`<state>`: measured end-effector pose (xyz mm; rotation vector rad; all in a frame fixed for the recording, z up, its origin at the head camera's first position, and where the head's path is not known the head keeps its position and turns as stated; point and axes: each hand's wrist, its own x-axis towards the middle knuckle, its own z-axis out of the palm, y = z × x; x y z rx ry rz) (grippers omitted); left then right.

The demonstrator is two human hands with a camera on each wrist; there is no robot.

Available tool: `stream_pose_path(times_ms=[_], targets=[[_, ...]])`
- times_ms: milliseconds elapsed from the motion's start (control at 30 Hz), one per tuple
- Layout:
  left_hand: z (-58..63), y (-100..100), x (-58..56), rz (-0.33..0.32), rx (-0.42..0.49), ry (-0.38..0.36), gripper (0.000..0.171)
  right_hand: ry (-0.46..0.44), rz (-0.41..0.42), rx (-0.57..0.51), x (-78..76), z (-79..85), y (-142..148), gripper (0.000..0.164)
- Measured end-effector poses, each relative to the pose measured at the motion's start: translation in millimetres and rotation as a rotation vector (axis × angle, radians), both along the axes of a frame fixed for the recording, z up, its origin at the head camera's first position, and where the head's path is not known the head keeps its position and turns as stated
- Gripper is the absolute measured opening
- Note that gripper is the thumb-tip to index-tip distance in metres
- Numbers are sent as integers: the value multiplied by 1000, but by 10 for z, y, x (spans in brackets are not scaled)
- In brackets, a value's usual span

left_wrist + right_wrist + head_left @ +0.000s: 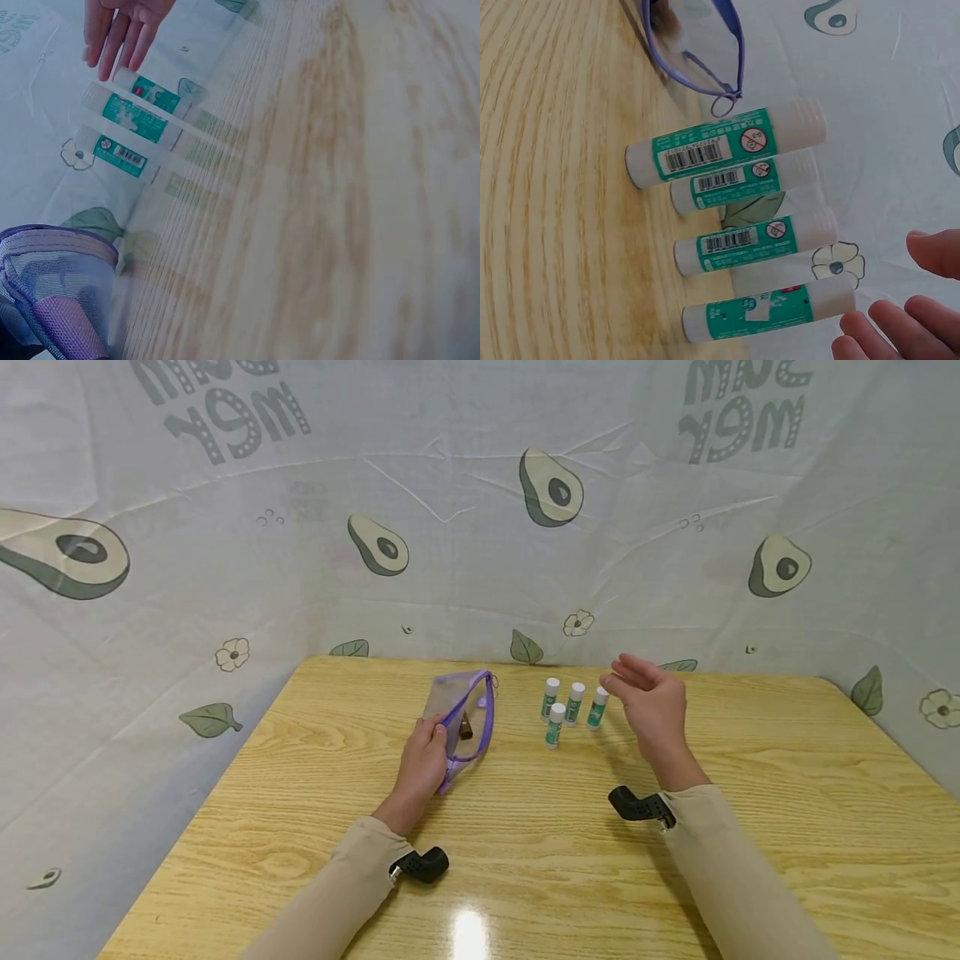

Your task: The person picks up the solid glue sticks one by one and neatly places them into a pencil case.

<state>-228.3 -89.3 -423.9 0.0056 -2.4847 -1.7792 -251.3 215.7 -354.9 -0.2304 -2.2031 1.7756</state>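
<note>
My left hand point(424, 758) grips the near-left side of a mesh zip pouch point(448, 693) with purple edging. Its mouth gapes toward the right, and a small dark brown object point(466, 727) shows inside; its kind is unclear. Several white-capped glue sticks with green labels stand upright to the right of the pouch, the nearest glue stick point(554, 727) in front of the others. My right hand point(657, 714) is beside the rightmost glue stick point(596, 713), fingers loosely extended, holding nothing. In the right wrist view, the fingertips point(853, 324) lie close to that stick's cap; contact is unclear.
Everything stands on a wood-grain table point(525, 843). Behind it hangs a pale cloth point(450, 602) printed with avocados, leaves and flowers. Each sleeve has a black wrist mount point(637, 805) near the cuff.
</note>
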Motion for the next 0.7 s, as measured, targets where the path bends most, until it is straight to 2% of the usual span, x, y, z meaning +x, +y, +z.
stream_pose_path(times_ms=[267,500,700], targets=[[4,1,6,0,5,-7,48,-11,30,-13,-10,-87,-22,60],[8,3,1,3,1,-6,48,-41,26,36,-24,-145,-30,59],[11,1,1,-2,11,-12,48,-52,40,33,-26,-179,-16,60]])
